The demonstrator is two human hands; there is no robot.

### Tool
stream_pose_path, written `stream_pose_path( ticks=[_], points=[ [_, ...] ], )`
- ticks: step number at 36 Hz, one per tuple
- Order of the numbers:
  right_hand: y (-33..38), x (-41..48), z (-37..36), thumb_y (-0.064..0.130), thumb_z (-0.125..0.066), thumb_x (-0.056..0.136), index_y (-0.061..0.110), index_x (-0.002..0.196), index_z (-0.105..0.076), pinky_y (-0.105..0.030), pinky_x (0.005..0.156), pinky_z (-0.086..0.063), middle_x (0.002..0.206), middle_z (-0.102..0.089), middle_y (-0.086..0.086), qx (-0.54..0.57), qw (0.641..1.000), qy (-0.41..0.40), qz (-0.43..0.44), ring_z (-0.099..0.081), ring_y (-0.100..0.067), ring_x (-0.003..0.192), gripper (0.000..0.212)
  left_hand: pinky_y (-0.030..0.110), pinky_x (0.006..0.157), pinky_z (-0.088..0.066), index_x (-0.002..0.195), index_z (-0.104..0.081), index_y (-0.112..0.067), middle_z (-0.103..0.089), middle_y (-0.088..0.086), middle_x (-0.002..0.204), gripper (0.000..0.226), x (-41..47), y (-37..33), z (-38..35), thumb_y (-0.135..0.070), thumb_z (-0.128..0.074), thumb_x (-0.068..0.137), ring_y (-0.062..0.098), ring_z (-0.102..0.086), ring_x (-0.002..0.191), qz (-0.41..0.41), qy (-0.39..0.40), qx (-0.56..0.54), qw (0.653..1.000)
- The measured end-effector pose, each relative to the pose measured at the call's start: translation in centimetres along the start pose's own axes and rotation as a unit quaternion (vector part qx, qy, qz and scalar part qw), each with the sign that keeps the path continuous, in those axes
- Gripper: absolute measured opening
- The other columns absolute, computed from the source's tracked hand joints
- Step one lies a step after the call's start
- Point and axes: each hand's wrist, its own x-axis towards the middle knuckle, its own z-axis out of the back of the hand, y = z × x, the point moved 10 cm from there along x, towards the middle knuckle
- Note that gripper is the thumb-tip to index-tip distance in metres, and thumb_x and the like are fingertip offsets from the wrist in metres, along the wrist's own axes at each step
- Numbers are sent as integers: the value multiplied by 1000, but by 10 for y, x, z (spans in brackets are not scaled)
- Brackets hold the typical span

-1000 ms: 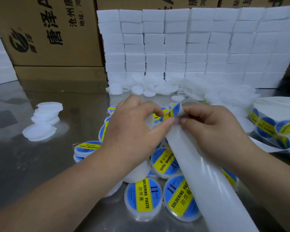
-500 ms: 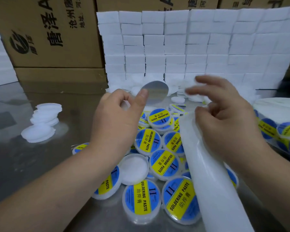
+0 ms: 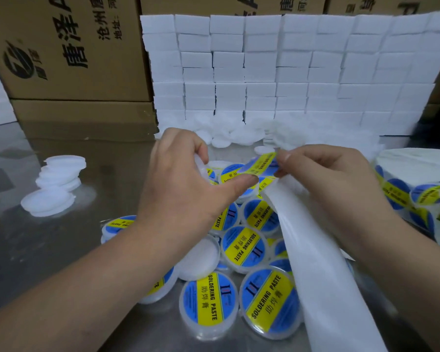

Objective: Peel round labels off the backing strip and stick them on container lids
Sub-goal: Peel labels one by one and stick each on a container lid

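Cardboard boxes (image 3: 74, 47) and a wall of white blocks (image 3: 290, 72) at the back; plain lids (image 3: 59, 179) stacked off to the left on the steel table (image 3: 48, 262); label roll (image 3: 417, 191) far right; labelled lids (image 3: 244, 247) heaped right under us, partly hidden by our left hand (image 3: 188, 191) and the backing strip (image 3: 323, 270), which runs from our right hand (image 3: 328, 179) down to the bottom edge. The label (image 3: 261, 165) sits up between both hands, above the heap; right thumb and forefinger pinch its right edge; left fingers curl round a white lid (image 3: 200, 163), thumb stuck out, tip right at the label's lower edge.
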Motion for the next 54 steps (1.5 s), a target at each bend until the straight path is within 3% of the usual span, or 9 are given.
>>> stream_pose_path(
  ticks=[8, 10, 13, 15, 18, 21, 24, 30, 54],
  points=[
    [-1, 3, 10, 25, -65, 82, 25, 66, -70, -20, 54, -47, 59, -67, 10, -27, 997, -61, 25, -56, -1, 52, 17, -3, 77, -23, 80, -26, -34, -35, -9, 107, 47, -3, 7, -17, -20, -70, 72, -5, -30, 93, -2, 44, -5, 999],
    [0, 6, 24, 23, -64, 84, 22, 64, -69, -25, 56, -52, 58, -66, 7, 11, 994, -105, 21, -59, -9, 53, 21, -5, 76, -21, 97, -32, -31, -34, -7, 116, 34, -1, 14, -17, -11, -59, 85, -7, -31, 95, 14, 40, -34, 998],
    [7, 6, 33, 21, -63, 85, 23, 58, -66, -11, 47, -41, 52, -61, 16, 54, 989, -130, 41, -51, 4, 46, 27, -9, 78, -24, 133, -33, -21, -40, -11, 124, 38, 3, 28, -13, -19, -42, 96, -15, -41, 92, 86, 28, -123, 988],
    [8, 6, 20, 19, -63, 84, 24, 56, -68, -8, 45, -39, 51, -61, 16, 54, 994, -85, 34, -50, 5, 46, 29, 9, 90, -41, 141, -28, -27, -42, -10, 135, 43, 3, 29, -14, -22, -37, 98, -5, -49, 109, 117, 25, -210, 970],
    [2, 1, -12, 17, -64, 80, 32, 56, -71, -11, 45, -40, 50, -61, 13, 51, 998, 41, 0, -50, 4, 45, 30, 17, 61, -54, 114, -48, -45, -54, -3, 126, 30, 2, 26, -20, -21, -37, 99, 7, -65, 94, 164, 45, -324, 931],
    [-1, -4, -31, 19, -63, 77, 35, 58, -71, -12, 51, -42, 55, -64, 13, 36, 992, 124, -11, -53, 2, 52, 26, 36, 68, -57, 93, -61, -43, -65, 3, 113, 36, -2, 31, -37, -16, -38, 99, 15, -67, 80, 232, 89, -416, 875],
    [2, -6, -35, 14, -62, 79, 39, 58, -72, -12, 56, -44, 57, -66, 15, 47, 988, 145, -4, -56, 3, 55, 34, 32, 63, -56, 96, -60, -29, -72, 4, 90, 29, -6, 28, -48, -14, -36, 98, 17, -68, 72, 267, 130, -504, 811],
    [5, -9, -41, 10, -60, 82, 42, 66, -73, -13, 61, -49, 63, -70, 15, 62, 982, 181, 5, -61, 4, 60, 38, 35, 61, -56, 94, -57, -15, -71, 13, 88, 25, -13, 13, -58, -24, -38, 81, 25, -68, 74, 261, 206, -590, 736],
    [-3, -7, -41, 25, -61, 73, 41, 69, -74, -17, 62, -49, 64, -70, 10, 53, 981, 184, -15, -60, -3, 62, 21, 26, 56, -56, 94, -58, -23, -73, 0, 94, 24, -15, 6, -56, -22, -56, 70, 17, -70, 80, 197, 204, -524, 803]
  ],
)
